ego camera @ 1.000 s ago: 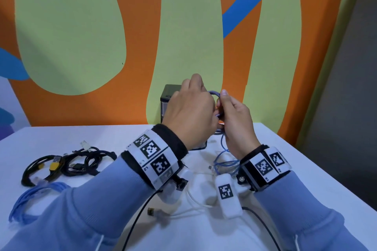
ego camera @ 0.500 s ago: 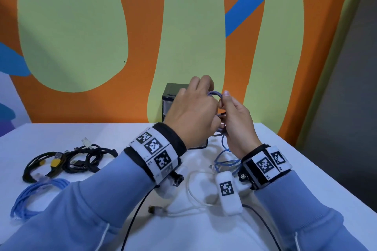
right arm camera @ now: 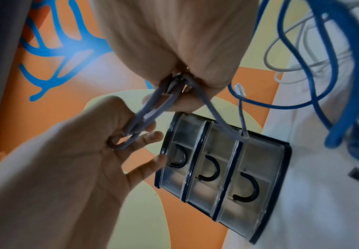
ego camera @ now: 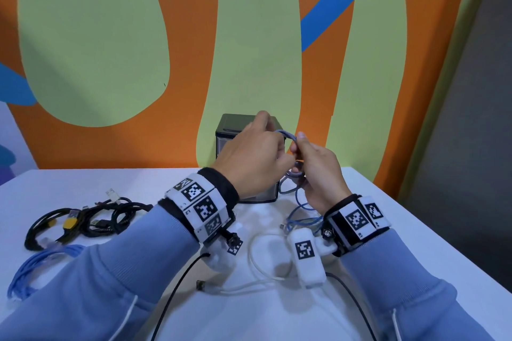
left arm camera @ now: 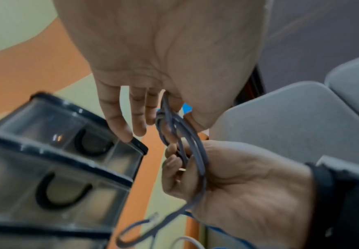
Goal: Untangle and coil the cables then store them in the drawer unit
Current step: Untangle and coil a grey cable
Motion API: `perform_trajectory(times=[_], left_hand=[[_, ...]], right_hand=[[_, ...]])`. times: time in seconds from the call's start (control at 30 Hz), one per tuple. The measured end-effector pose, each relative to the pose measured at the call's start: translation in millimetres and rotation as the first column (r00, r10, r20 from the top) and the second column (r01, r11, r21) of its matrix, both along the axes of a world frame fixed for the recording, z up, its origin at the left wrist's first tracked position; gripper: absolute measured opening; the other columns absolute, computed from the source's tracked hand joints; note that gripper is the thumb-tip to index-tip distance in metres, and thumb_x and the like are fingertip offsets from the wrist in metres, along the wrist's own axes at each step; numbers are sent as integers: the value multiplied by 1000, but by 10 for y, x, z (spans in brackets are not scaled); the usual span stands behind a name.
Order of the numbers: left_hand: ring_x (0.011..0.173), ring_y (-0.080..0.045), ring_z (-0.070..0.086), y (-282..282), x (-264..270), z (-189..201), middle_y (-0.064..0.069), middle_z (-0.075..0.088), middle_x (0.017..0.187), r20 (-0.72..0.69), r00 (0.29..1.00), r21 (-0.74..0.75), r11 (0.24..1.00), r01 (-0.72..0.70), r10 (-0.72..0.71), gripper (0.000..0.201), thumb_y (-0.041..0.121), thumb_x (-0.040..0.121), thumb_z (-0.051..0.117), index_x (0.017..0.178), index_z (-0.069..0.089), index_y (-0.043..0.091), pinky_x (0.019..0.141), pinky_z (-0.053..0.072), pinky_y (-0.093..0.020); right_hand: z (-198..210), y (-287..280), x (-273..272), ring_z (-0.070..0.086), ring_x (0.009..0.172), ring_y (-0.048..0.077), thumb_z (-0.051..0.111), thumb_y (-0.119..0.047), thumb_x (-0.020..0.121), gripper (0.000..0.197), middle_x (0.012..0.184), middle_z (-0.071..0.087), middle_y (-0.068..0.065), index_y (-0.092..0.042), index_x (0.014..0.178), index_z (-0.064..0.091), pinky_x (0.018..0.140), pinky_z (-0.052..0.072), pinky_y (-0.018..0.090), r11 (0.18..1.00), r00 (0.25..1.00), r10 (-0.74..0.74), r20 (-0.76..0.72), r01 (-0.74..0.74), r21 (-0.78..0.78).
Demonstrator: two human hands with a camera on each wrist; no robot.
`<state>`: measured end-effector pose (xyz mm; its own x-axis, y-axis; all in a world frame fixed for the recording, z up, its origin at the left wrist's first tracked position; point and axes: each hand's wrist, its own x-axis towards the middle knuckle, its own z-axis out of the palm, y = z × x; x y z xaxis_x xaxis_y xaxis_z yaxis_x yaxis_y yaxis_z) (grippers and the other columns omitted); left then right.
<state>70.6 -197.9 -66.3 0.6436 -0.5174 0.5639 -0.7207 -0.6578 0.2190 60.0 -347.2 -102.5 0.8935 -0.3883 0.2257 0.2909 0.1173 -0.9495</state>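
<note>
A thin grey cable (ego camera: 288, 134) is wound into a small coil held up between both hands, in front of the dark drawer unit (ego camera: 230, 130). My left hand (ego camera: 273, 144) pinches the top of the coil between thumb and forefinger; its other fingers point out straight. My right hand (ego camera: 302, 152) grips the coil's lower side in curled fingers. In the right wrist view the grey cable (right arm camera: 148, 114) runs taut between the two hands, and its loose tail with a clear plug (right arm camera: 240, 89) hangs in front of the three shut drawers (right arm camera: 223, 168).
A blue cable (ego camera: 299, 219) lies loose under my right wrist beside a white cable (ego camera: 260, 257). A tangle of black cables (ego camera: 91, 219) and a coiled blue cable (ego camera: 36, 268) lie at the left of the white table (ego camera: 138, 183). The painted wall stands just behind the drawer unit.
My left hand's fingers have shifted a little along the top of the grey coil. Both hands stay in front of the drawer unit. The cables on the table have not moved.
</note>
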Motion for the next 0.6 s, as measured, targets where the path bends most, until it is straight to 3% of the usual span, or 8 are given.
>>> perform_trajectory(times=[0.1, 0.17, 0.27, 0.4, 0.47, 0.53, 0.6], left_hand=[[87, -15, 51, -29, 44, -33, -2, 38, 120, -183, 973, -185, 977, 105, -139, 30, 28, 103, 49, 87, 63, 6, 77, 41, -33], [100, -11, 48, -32, 51, -23, -3, 35, 124, -250, 943, -291, 946, 142, -219, 24, 18, 105, 54, 91, 63, 1, 80, 39, -18], [99, 7, 51, -13, 20, 28, -2, 34, 124, -331, 871, -455, 870, 189, -362, 18, 7, 103, 58, 87, 65, 5, 80, 38, -2], [102, 7, 52, 7, 19, 44, 1, 36, 122, -387, 766, -603, 769, 211, -514, 21, 3, 102, 59, 85, 67, 11, 98, 50, -18], [106, 4, 55, 2, 37, 23, 0, 40, 123, -384, 740, -678, 713, 180, -552, 21, 5, 103, 60, 87, 72, 11, 99, 54, -24], [110, -12, 62, -30, 68, -9, -7, 47, 125, -387, 697, -752, 644, 141, -604, 19, 8, 103, 61, 90, 75, 10, 100, 56, -34], [114, -24, 64, -40, 81, -36, -11, 51, 126, -412, 663, -764, 634, 122, -624, 19, 15, 105, 63, 91, 74, 8, 102, 57, -41]], right_hand=[[14, -38, 23, 42, 50, 14, 56, -37, 108, 39, 66, 45, 3, -15, 76, 59, 49, 34, 23, 993, 997, 73, -9, -72, 90], [37, -74, 10, 42, 50, 13, 55, -37, 108, 39, 64, 47, 1, -16, 75, 59, 48, 35, 22, 986, 994, 103, -25, -99, 135], [68, -127, 0, 46, 46, 10, 54, -36, 109, 35, 65, 51, -1, -15, 81, 59, 41, 34, 21, 976, 986, 160, -53, -150, 160], [58, -160, 9, 51, 50, 9, 55, -33, 109, 30, 77, 55, 4, -5, 116, 62, 42, 41, 21, 938, 969, 239, -64, -213, 272], [77, -159, -6, 49, 47, 7, 54, -30, 109, 28, 74, 54, 2, -3, 114, 61, 41, 42, 19, 916, 964, 260, -50, -230, 329], [94, -173, -19, 48, 44, 7, 55, -28, 109, 26, 72, 54, 2, -4, 102, 63, 42, 45, 17, 897, 964, 264, -29, -235, 374], [84, -186, -18, 49, 45, 8, 55, -28, 109, 25, 72, 54, 3, -4, 103, 62, 42, 47, 17, 879, 960, 278, -13, -249, 406]])
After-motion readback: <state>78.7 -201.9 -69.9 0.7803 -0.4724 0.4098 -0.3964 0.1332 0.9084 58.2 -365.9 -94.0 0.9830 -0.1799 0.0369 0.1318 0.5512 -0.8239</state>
